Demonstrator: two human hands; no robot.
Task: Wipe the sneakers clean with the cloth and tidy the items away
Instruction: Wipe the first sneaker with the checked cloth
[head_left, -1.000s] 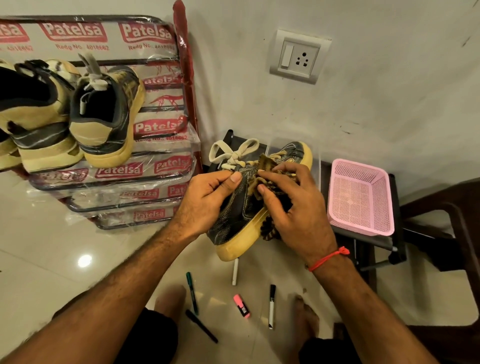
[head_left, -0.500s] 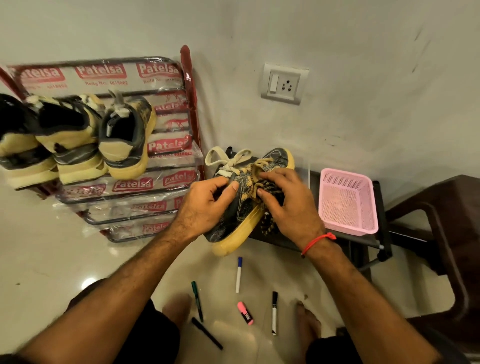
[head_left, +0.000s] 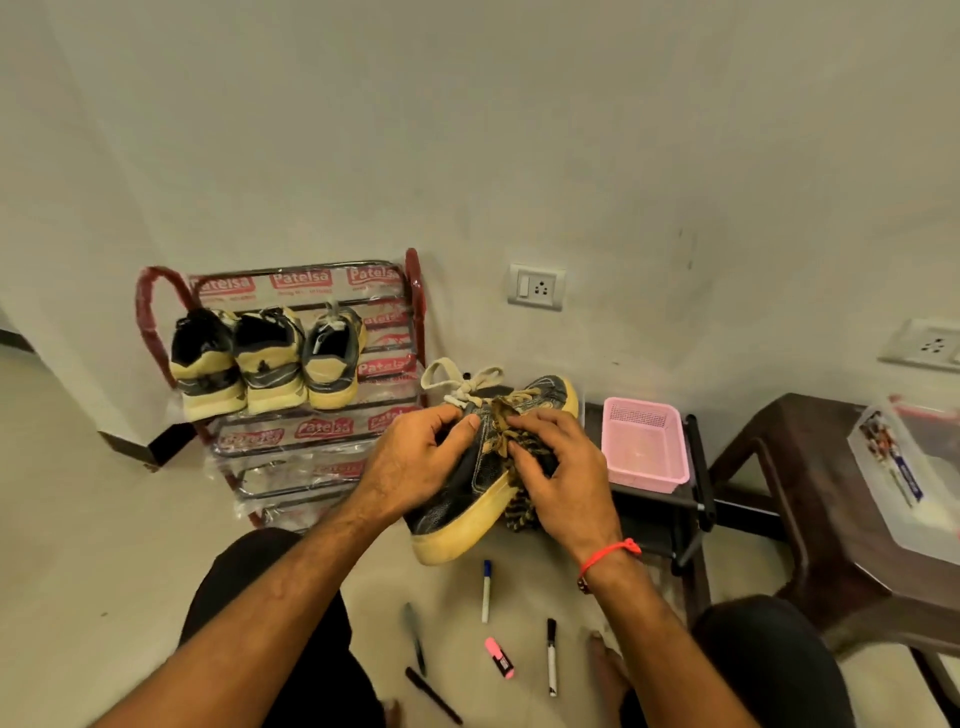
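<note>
1. Fingers (head_left: 457, 423) of the left hand (head_left: 415, 462) curl round the collar of a dark sneaker (head_left: 483, 467), thumb on its side.
2. Right hand (head_left: 561, 478) presses a striped cloth (head_left: 522, 512) against the laces, fingers bent over it.
3. Sneaker is held in the air, yellow sole toward the floor, toe pointing at the wall.
4. Three more sneakers (head_left: 265, 358) sit on the red shoe rack (head_left: 322, 431) to the left.
5. Pink basket (head_left: 644, 444) stands on a dark stand to the right.
6. Pens (head_left: 486, 590) and a pink highlighter (head_left: 500, 657) lie on the floor below.

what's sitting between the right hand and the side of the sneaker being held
In the head view, a striped brown cloth lies bunched under the right hand, pressed against the sneaker.
</note>
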